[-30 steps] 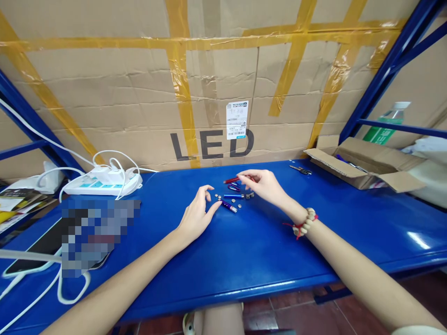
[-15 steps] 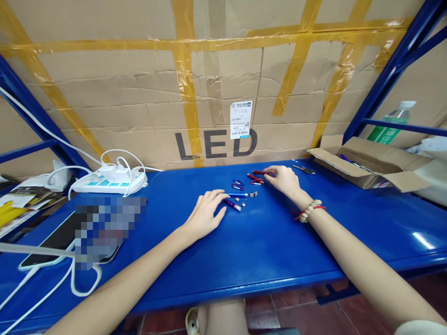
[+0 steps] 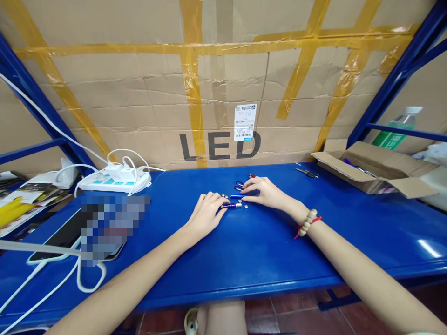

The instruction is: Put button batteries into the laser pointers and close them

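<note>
My left hand (image 3: 208, 211) is closed, thumb and fingertips pinching the left end of a purple mini flashlight (image 3: 231, 205), which has a silver end pointing right. Just behind it lies a blue metal tube (image 3: 237, 196). My right hand (image 3: 265, 191) is over the table at the blue tube's right end, its fingers curved and apart; whether it touches the tube I cannot tell. Several small button cells (image 3: 246, 206) are scattered around the tubes. Carabiner clips (image 3: 239, 185) lie behind the right fingertips. A red tube (image 3: 252, 176) is mostly hidden behind that hand.
Keys (image 3: 307, 173) lie at the back right beside an open cardboard box (image 3: 363, 179). A white power strip (image 3: 115, 182) with cables stands at the back left, and a phone (image 3: 59, 235) lies in front of it. A large taped carton (image 3: 146, 107) forms the back wall.
My right hand has come left and nearer, from the red tubes to the blue tube. The purple flashlight has turned from slanting to nearly level in my left hand.
</note>
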A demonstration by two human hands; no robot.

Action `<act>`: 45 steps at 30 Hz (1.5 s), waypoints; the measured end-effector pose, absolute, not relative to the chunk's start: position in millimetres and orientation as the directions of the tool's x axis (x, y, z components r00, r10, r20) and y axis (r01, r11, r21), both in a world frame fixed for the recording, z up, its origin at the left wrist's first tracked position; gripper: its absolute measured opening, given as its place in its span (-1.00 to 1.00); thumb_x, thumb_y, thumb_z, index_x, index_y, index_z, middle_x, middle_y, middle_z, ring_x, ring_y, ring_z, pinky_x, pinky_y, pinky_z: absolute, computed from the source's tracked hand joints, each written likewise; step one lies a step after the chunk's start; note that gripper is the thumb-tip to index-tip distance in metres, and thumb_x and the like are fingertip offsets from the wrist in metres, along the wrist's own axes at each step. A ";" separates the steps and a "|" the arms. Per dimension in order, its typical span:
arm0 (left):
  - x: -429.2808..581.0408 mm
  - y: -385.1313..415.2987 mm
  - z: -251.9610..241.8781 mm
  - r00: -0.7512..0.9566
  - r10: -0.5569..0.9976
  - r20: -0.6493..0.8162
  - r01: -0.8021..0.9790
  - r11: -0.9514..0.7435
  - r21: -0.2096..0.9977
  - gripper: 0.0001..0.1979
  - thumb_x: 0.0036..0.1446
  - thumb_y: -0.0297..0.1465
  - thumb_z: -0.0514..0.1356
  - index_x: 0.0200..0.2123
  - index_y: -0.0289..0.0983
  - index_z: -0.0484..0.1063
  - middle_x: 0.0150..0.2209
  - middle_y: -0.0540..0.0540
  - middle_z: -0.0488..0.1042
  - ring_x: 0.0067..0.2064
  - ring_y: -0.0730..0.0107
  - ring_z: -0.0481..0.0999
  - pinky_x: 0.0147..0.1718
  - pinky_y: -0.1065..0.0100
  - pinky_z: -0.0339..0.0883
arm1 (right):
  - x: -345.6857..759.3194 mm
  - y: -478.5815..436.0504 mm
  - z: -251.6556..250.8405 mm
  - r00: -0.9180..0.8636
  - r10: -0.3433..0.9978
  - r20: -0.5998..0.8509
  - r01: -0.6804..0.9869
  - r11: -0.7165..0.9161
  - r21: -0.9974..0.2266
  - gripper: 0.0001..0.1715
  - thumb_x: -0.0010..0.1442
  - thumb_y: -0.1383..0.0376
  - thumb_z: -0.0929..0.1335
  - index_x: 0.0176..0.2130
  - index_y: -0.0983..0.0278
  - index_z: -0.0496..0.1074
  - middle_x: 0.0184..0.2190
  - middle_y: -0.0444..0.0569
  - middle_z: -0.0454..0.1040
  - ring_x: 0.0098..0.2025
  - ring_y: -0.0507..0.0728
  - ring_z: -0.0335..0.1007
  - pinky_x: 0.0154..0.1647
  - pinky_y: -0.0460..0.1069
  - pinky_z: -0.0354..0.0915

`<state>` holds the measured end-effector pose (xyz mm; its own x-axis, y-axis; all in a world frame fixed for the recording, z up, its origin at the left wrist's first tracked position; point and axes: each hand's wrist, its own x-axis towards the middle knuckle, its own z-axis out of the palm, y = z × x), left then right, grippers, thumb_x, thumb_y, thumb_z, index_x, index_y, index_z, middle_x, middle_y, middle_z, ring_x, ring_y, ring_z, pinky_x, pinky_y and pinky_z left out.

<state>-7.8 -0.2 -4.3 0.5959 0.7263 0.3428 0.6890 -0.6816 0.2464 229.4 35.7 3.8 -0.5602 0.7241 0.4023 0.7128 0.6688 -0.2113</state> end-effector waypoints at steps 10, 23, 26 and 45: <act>-2.6 -5.2 1.7 0.367 0.826 0.427 0.704 -0.547 0.454 -0.66 0.19 -0.24 0.09 0.01 -0.20 0.34 -0.22 -0.06 0.48 -0.15 0.25 0.38 -0.16 0.24 0.16 | 201.5 20.3 7.3 -0.481 0.694 0.536 0.493 0.720 -0.489 -0.74 0.12 0.18 0.37 -0.23 0.29 0.52 -0.32 0.00 0.50 -0.29 0.07 0.40 -0.19 0.01 0.33; -3.3 -5.0 4.4 0.220 0.803 0.553 0.480 -0.583 0.655 -0.83 0.06 -0.36 0.23 -0.26 -0.25 0.54 -0.50 0.02 0.40 -0.50 0.51 0.32 -0.44 0.45 0.22 | 192.9 13.1 15.3 -0.359 0.747 0.560 0.451 0.664 -0.597 -0.75 0.12 0.18 0.37 -0.27 0.30 0.51 -0.32 0.00 0.50 -0.34 0.05 0.41 -0.35 -0.06 0.33; -3.1 -4.4 3.7 0.164 0.771 0.616 0.452 -0.614 0.647 -0.86 0.04 -0.37 0.23 -0.30 -0.27 0.52 -0.42 -0.01 0.42 -0.51 0.55 0.31 -0.47 0.47 0.23 | 206.1 15.4 20.8 -0.207 0.742 0.637 0.599 0.611 -0.517 -0.76 0.16 0.18 0.33 -0.26 0.26 0.51 -0.31 -0.02 0.51 -0.35 0.05 0.41 -0.40 -0.07 0.30; -1.7 -10.4 6.2 0.096 0.824 0.559 0.435 -0.540 0.721 -0.78 -0.01 -0.26 0.27 -0.43 -0.26 0.34 -0.59 0.12 0.37 -0.61 0.61 0.14 -0.56 0.51 0.08 | 225.6 22.7 17.7 -0.621 0.762 0.182 0.654 0.632 -0.416 -0.68 0.02 0.08 0.41 -0.34 0.27 0.58 -0.42 -0.03 0.52 -0.41 0.05 0.38 -0.38 -0.09 0.26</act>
